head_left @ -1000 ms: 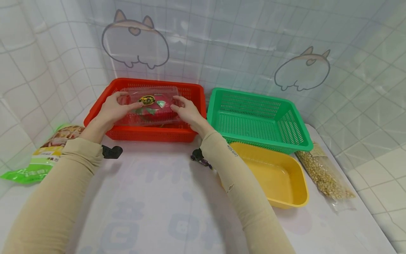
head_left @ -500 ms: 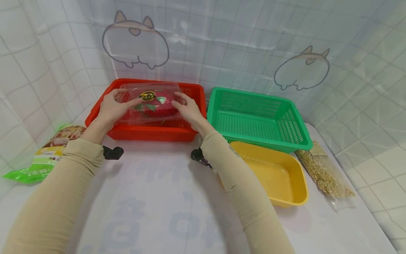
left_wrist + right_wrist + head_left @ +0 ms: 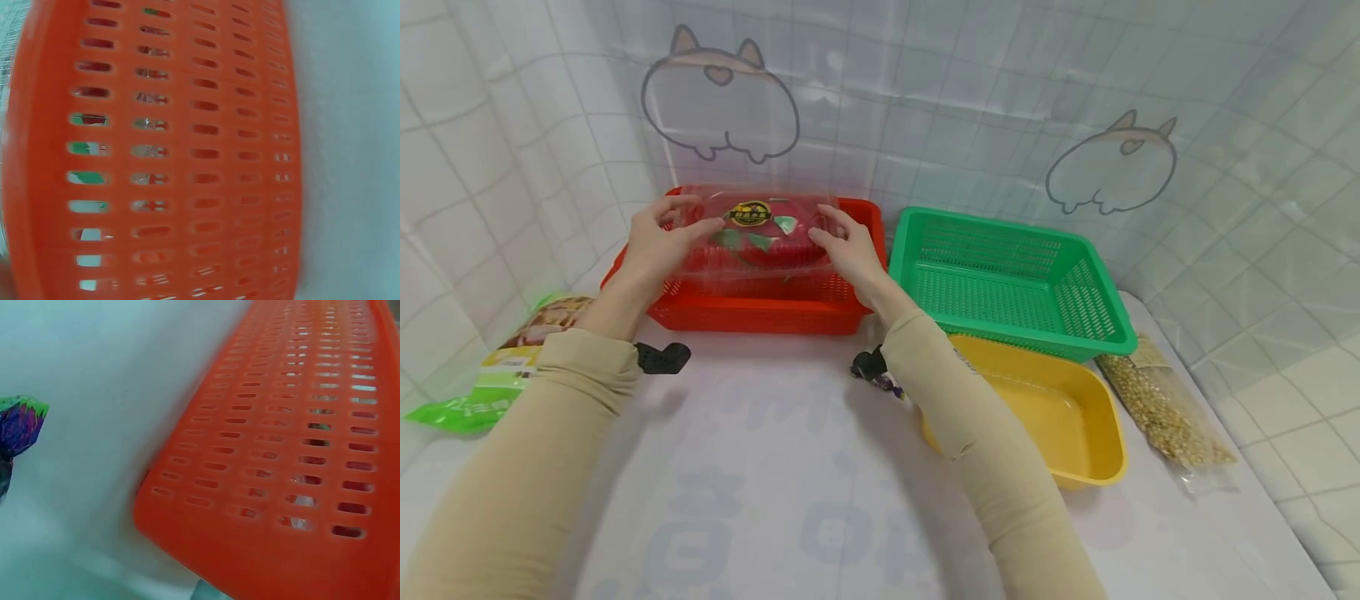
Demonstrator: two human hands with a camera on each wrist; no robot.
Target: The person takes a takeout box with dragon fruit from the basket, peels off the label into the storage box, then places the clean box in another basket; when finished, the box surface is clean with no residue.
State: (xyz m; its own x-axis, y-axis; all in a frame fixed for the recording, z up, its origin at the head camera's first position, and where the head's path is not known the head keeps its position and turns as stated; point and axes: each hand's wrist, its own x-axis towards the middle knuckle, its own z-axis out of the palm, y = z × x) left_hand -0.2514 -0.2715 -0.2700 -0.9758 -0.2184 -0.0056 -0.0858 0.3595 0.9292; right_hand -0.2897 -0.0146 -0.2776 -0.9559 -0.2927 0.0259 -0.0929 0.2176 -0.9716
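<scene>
A clear plastic clamshell box (image 3: pixel 760 242) with a round black and yellow label and red and green contents is over the red basket (image 3: pixel 760 317) in the head view. My left hand (image 3: pixel 657 242) grips its left end, thumb over the top. At the right end, my right hand (image 3: pixel 856 257) holds it with bent fingers and thumb. Part of the box's lower side is hard to make out against the basket. Both wrist views mostly show the slotted wall of the red basket (image 3: pixel 181 131), (image 3: pixel 269 450), with the box's contents glimpsed through the slots.
A green basket (image 3: pixel 985 287) stands to the right, a yellow tub (image 3: pixel 1060 425) in front of it. A bag of pale grains (image 3: pixel 1165 408) lies far right, a green-ended food bag (image 3: pixel 505 383) far left. A small purple packet (image 3: pixel 25 428) lies near the right wrist.
Both hands have raised the clamshell box and moved it slightly toward the back wall. The red basket and the other containers stay in place.
</scene>
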